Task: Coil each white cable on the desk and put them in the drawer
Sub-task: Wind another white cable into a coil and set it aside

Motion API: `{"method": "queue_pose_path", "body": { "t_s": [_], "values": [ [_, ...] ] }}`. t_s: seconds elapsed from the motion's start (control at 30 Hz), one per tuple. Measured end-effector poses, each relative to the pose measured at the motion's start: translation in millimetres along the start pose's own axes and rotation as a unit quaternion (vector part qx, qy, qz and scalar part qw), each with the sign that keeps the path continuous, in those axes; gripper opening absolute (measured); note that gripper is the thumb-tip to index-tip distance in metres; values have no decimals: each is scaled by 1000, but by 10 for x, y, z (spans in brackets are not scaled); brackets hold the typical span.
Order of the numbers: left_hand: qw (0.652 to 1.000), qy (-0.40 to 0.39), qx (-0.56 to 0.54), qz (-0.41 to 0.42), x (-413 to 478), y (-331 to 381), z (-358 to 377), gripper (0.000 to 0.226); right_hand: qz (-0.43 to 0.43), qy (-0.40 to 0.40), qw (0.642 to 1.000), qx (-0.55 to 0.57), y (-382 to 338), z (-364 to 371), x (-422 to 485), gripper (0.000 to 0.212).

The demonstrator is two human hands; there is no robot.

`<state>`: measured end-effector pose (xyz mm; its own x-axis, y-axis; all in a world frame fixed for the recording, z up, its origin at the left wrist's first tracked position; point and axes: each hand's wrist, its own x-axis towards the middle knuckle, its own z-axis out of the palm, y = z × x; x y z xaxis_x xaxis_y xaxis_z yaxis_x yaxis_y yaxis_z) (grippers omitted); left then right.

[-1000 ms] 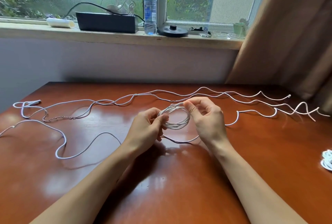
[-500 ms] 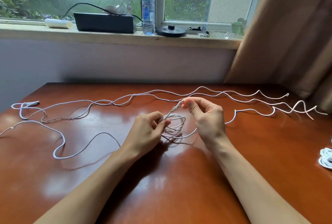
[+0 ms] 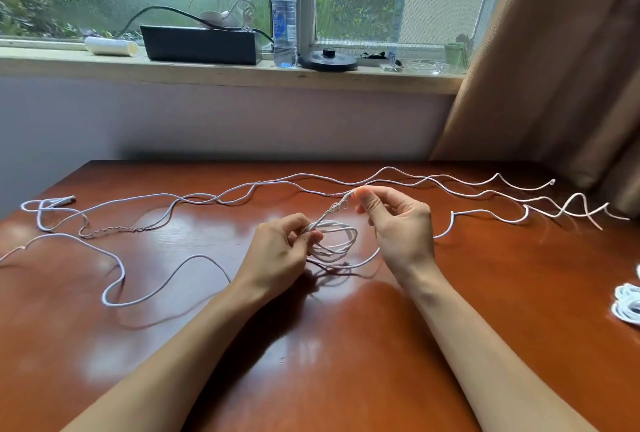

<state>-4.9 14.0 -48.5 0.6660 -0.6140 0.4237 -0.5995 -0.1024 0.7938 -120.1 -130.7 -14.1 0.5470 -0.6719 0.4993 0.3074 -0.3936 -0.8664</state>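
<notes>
A small coil of white cable (image 3: 337, 241) hangs over the middle of the wooden desk (image 3: 311, 345). My left hand (image 3: 280, 255) pinches the coil's left side. My right hand (image 3: 398, 223) pinches the cable's end (image 3: 348, 196) and holds it up and to the right of the coil. The cable's loose part runs right from under the coil (image 3: 446, 229). Long uncoiled white cables (image 3: 221, 197) trail across the desk from the left edge to the right edge. A finished white coil (image 3: 628, 307) lies at the desk's right edge, partly cut off.
On the windowsill stand a black box (image 3: 201, 43) with cables on it, a plastic water bottle (image 3: 284, 16), a black round disc (image 3: 327, 61) and a white roll (image 3: 110, 46). A brown curtain (image 3: 554, 68) hangs at the right. No drawer is in view.
The neat ring held between both hands has loosened and dropped lower. My right hand has drawn the cable's end up and away from the coil.
</notes>
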Motion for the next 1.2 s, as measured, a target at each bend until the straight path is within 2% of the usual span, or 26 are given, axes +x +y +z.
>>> {"method": "queue_pose_path", "body": {
  "t_s": [0.17, 0.33, 0.53, 0.77, 0.97, 1.2],
  "values": [
    [1000, -16, -13, 6, -12, 36, 6, 23, -9, 28, 998, -51, 87, -40, 41, 8],
    [998, -40, -49, -22, -15, 36, 25, 29, -26, 34, 992, -115, 115, -112, 68, 5],
    [993, -48, -101, -31, -19, 69, 21, 19, -28, 17, 983, -181, 227, -162, 110, 4],
    [977, 0, -201, -75, 21, 142, 1, 21, -32, -36, 964, -262, 346, -179, 129, 6],
    [956, 42, -266, -118, 47, 164, -31, 23, -25, -96, 955, -280, 319, -157, 85, 8],
    [927, 81, -319, -177, 94, 119, -74, 28, -68, -169, 929, -322, 176, -85, -10, 11]
  ]
}}
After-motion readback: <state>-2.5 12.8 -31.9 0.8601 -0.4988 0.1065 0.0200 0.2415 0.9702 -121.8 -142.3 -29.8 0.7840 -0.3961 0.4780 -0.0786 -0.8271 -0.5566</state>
